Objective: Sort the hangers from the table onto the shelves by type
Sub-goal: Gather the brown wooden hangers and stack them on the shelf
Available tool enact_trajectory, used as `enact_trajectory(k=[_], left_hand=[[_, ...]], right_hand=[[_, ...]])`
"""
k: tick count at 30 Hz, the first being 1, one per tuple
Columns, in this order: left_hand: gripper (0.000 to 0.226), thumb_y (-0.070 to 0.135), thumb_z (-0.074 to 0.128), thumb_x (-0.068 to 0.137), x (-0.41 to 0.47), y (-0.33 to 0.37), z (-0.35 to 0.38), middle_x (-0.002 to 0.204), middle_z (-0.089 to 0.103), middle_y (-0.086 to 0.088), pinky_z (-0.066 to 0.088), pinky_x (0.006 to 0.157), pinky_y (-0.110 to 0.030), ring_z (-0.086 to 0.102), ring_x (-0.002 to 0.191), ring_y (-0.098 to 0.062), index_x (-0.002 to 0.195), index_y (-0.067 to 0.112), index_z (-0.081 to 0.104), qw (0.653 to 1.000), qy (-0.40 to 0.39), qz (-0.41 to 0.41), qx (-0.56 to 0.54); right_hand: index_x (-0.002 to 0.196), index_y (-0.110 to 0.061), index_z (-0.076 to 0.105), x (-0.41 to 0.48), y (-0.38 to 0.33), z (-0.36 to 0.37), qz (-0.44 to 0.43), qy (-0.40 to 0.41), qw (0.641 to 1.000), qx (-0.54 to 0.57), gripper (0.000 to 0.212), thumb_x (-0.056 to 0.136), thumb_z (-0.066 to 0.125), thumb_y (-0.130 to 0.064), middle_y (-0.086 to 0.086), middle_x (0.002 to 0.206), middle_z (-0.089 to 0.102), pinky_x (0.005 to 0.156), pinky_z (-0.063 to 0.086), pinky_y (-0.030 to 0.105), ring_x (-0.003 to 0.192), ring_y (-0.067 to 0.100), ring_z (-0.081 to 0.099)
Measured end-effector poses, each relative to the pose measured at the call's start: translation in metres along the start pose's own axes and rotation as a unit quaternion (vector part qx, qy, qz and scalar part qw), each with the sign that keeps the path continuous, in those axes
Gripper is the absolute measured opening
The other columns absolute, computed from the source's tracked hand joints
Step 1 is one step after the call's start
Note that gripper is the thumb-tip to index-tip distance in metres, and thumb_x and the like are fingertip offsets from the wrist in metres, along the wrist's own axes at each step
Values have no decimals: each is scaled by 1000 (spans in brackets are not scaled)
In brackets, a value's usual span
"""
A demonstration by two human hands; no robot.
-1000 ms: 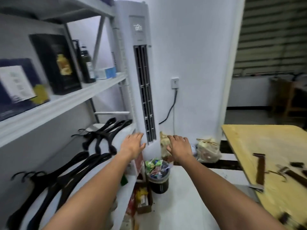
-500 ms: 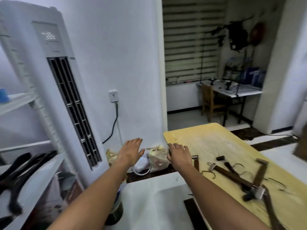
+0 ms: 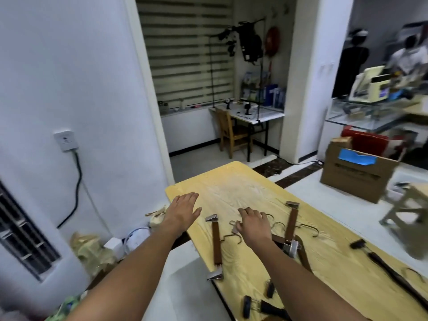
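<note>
Several brown wooden clip hangers lie on the yellow wooden table (image 3: 234,184). One brown clip hanger (image 3: 216,245) lies lengthwise near the table's left edge, a second brown clip hanger (image 3: 291,222) lies to the right. Black clip hangers (image 3: 379,260) lie further right and at the near edge. My left hand (image 3: 184,208) hovers flat over the table's left corner, fingers straight, holding nothing. My right hand (image 3: 253,225) is palm down over the hooks between the two brown hangers, fingers loosely bent, and hides what lies under it. The shelves are out of view.
A white wall with a socket and cable (image 3: 76,179) stands to the left, with bags (image 3: 92,251) on the floor below. A cardboard box (image 3: 356,172) and a stool (image 3: 410,209) stand right of the table. A desk and chair (image 3: 231,133) are in the back room.
My view has swung right from the shelf with black hangers to the table. Both hands now reach over the table, the right one above the brown hangers.
</note>
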State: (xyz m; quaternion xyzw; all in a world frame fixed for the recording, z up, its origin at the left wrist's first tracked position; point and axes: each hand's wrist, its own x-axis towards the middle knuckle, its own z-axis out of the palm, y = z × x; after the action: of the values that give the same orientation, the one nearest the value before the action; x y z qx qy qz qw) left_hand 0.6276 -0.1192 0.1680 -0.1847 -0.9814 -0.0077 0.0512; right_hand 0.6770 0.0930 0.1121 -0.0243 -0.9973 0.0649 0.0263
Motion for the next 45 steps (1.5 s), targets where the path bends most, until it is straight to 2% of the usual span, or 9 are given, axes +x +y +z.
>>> enact_trajectory(k=[9,21,26,32,40,45], left_hand=[[54,40,31,101,88,84,30,155,24,3,13,119,-32,23,142,-15,149,18,20,992,-23,121,-20],[53,38,36,100,163,202,82,153,29,1,17,116,-30,28,140,-15,148,19,24,944,-71,317,-55],[52,35,40,99,173,232,110,152,32,0,20,114,-30,28,138,-19,147,20,25,913,-126,379,-79],[50,31,44,98,178,263,152,150,34,0,24,115,-33,29,137,-21,145,22,30,867,-194,451,-82],[50,25,46,97,171,302,213,148,35,-2,22,112,-30,32,135,-20,144,17,30,789,-251,561,-15],[54,32,53,94,159,325,240,144,39,-3,24,110,-31,35,132,-22,141,17,33,738,-276,615,31]], right_hand=[[141,-20,36,-4,94,10,147,-5,989,-5,45,99,39,-35,5,141,45,111,27,42,131,25,41],[144,-21,33,-44,196,25,362,-9,932,-4,44,101,33,-33,3,145,42,113,23,40,135,23,38],[142,-20,36,-57,210,45,414,-31,910,-5,43,101,33,-32,4,142,45,109,26,39,131,24,41],[145,-20,32,-68,222,80,450,-71,890,18,45,101,35,-31,4,145,42,111,25,40,132,25,39],[145,-21,33,-82,226,124,484,-105,867,58,46,100,38,-29,4,144,43,109,27,38,131,24,40],[144,-21,34,-89,231,140,498,-98,858,76,45,99,40,-29,4,144,42,108,27,37,132,23,40]])
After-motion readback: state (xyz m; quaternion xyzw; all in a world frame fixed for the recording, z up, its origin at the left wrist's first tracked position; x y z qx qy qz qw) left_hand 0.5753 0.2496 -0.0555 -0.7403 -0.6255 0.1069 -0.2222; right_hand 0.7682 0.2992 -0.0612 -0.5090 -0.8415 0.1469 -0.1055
